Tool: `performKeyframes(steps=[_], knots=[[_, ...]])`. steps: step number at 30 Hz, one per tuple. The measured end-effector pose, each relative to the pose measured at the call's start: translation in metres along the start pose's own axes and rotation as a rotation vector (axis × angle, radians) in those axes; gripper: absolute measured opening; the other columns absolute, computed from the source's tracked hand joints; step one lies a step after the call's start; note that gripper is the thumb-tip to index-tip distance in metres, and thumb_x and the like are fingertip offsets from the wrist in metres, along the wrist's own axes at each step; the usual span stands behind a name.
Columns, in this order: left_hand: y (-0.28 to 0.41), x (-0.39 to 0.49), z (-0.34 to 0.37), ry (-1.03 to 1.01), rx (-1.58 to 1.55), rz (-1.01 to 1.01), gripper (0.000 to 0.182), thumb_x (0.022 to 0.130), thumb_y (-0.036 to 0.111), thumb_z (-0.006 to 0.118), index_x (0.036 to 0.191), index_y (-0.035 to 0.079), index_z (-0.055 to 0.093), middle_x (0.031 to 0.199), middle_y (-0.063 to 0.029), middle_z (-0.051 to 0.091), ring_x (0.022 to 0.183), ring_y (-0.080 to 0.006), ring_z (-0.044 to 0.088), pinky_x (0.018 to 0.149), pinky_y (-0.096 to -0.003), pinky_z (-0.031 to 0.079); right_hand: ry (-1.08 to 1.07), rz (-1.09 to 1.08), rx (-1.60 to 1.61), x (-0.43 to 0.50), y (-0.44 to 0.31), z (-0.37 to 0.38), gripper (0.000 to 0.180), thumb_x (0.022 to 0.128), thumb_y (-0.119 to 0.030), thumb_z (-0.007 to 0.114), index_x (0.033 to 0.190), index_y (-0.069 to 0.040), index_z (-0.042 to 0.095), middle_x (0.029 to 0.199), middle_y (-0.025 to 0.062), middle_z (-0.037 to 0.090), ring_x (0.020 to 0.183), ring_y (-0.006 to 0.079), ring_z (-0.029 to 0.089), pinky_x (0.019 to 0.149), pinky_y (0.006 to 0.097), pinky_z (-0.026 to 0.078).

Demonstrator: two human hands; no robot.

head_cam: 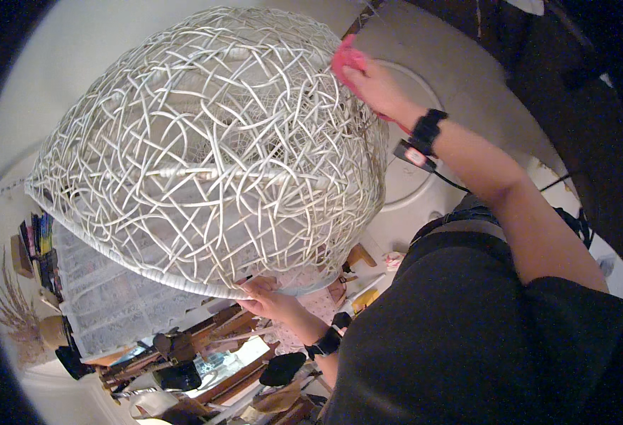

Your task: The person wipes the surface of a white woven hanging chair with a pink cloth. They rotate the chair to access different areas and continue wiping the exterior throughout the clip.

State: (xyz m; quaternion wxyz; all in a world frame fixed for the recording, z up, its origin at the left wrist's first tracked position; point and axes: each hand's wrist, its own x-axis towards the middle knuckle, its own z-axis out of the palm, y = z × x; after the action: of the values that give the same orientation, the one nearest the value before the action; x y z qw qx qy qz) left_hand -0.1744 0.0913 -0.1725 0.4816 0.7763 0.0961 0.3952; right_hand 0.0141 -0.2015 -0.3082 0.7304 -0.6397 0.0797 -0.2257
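Observation:
A large white hanging egg chair shell of woven wicker point(221, 127) fills the space before me, its open weave showing gaps throughout. My left hand point(266, 300) grips the thick wrapped rim point(189, 286) at its lower edge. Near the upper right side of the shell, my right hand point(378, 87) holds a pink cloth point(348, 61) against or very close to the weave. Both wrists wear black bands, and a small black device point(417, 155) on a cable hangs by the right one.
Clear plastic drawers point(115, 297) stand below the shell, beside books point(39, 234) and dried stalks point(14, 303). Several bags and boards crowd the lower edge. A white ring-shaped base point(436, 95) lies on the floor behind the shell. Dark furniture point(566, 106) stands at right.

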Motion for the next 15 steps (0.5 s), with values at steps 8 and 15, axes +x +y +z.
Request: performKeyframes(steps=[8, 15], knots=[[0.005, -0.003, 0.006, 0.036, 0.033, 0.007, 0.033, 0.091, 0.037, 0.053, 0.097, 0.005, 0.047, 0.066, -0.001, 0.045, 0.057, -0.0104, 0.038, 0.05, -0.0264, 0.03, -0.3, 0.095, -0.406, -0.088, 0.002, -0.001, 0.037, 0.088, -0.03, 0.047, 0.115, -0.005, 0.047, 0.085, 0.0219, 0.063, 0.076, 0.0399, 0.061, 0.067, 0.0481, 0.048], [0.009, -0.002, 0.008, 0.002, 0.032, 0.026, 0.032, 0.092, 0.037, 0.052, 0.09, 0.007, 0.044, 0.062, 0.0004, 0.034, 0.056, -0.0106, 0.032, 0.049, -0.0268, 0.028, -0.06, 0.127, 0.063, -0.074, -0.027, -0.023, 0.032, 0.09, -0.029, 0.043, 0.101, -0.001, 0.055, 0.088, 0.0178, 0.062, 0.083, 0.0288, 0.06, 0.072, 0.0356, 0.047]])
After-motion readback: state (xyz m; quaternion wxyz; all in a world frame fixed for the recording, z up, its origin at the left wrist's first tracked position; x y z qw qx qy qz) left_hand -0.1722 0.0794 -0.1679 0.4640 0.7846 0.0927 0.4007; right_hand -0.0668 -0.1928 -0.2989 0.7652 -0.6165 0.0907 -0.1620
